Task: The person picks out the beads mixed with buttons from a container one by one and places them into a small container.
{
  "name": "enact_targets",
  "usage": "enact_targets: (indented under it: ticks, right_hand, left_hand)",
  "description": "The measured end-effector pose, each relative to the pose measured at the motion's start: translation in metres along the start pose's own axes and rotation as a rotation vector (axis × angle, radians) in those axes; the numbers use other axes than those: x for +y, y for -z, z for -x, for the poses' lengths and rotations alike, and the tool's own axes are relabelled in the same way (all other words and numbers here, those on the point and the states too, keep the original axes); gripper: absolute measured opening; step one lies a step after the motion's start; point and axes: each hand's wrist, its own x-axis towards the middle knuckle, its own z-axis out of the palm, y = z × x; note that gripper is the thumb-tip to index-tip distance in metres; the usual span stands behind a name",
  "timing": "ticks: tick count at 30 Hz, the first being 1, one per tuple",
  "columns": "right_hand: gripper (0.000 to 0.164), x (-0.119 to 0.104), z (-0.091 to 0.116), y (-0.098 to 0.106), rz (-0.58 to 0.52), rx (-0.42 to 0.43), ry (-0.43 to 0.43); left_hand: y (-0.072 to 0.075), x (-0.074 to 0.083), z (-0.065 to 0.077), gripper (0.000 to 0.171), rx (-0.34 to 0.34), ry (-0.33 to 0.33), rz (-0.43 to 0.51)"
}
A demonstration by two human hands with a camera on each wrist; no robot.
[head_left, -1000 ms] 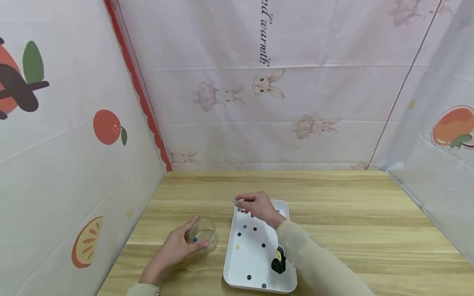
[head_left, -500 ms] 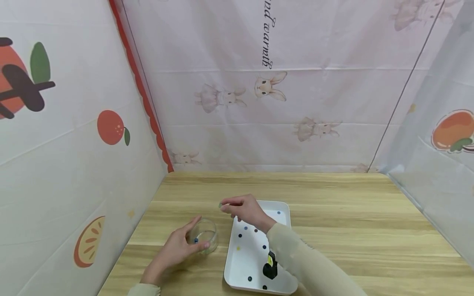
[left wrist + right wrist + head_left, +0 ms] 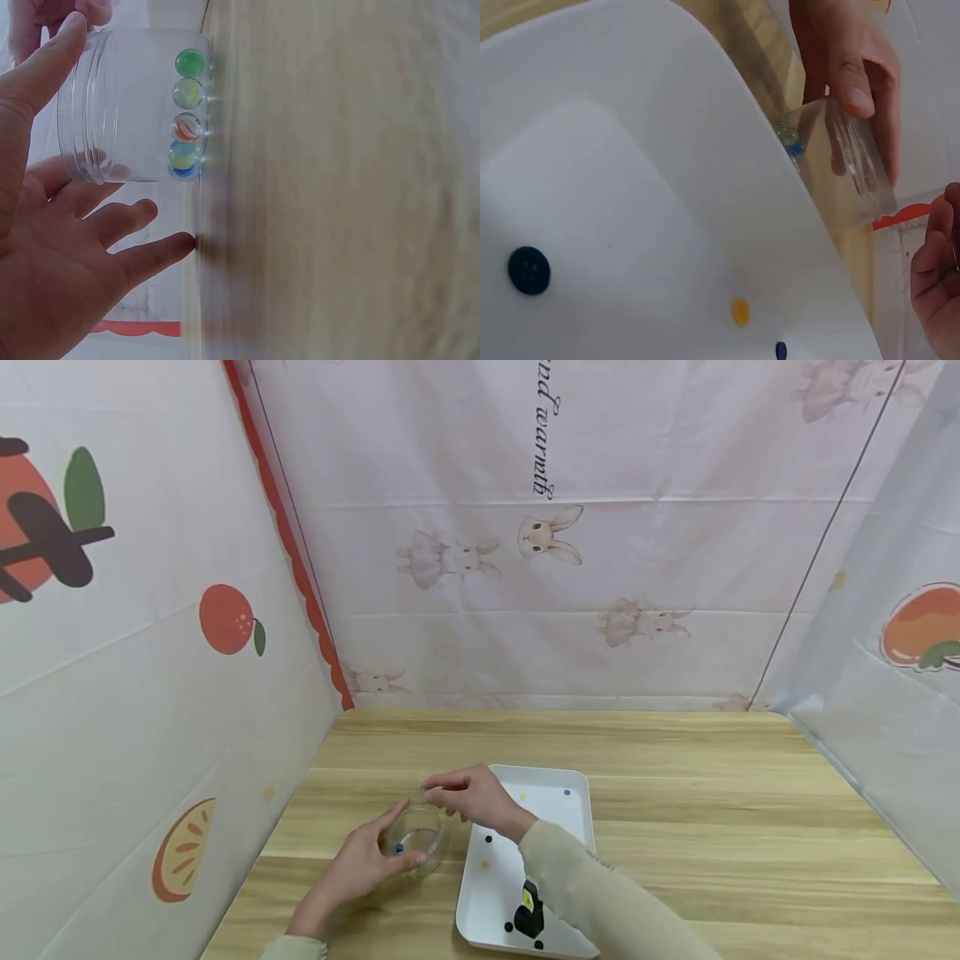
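My left hand (image 3: 360,862) grips a clear screw-neck jar (image 3: 131,105) that stands on the table, thumb on one side and fingers round the other. At the jar's bottom lie several glass marbles (image 3: 187,94), among them green, orange-striped and blue-yellow ones. My right hand (image 3: 480,799) is just beyond the jar's rim, thumb and forefinger pinching a small pale-green marble (image 3: 423,788). That marble is mostly hidden by the fingertips.
A white tray (image 3: 468,906) sits right of the jar, under my right forearm. Scattered in it are several buttons, including a dark one (image 3: 529,271) and a yellow one (image 3: 740,312). A black camera (image 3: 528,910) is on my right wrist. Printed cloth walls surround the wooden table (image 3: 712,827).
My right hand has travelled left from above the tray's far end to the jar's rim, carrying the marble. My left hand keeps its hold on the jar.
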Motion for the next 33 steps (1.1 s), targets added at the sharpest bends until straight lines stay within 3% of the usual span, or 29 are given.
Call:
enact_targets:
  ticks: [11, 23, 29, 33]
  right_hand:
    - [0.026, 0.01, 0.001, -0.016, -0.006, -0.028, -0.001]
    - [0.022, 0.013, 0.002, -0.024, 0.0, -0.06, 0.007]
    - [0.02, 0.013, 0.002, -0.018, 0.003, -0.049, 0.002]
    - [0.025, 0.013, -0.001, -0.006, -0.042, 0.012, -0.003]
  left_hand:
    - [0.0, -0.002, -0.001, 0.098, 0.008, -0.011, -0.003]
    - [0.002, -0.003, -0.004, 0.1, -0.019, 0.025, 0.0]
    - [0.001, -0.002, -0.003, 0.099, 0.016, 0.008, -0.024]
    - [0.0, -0.002, -0.002, 0.099, 0.017, 0.004, -0.02]
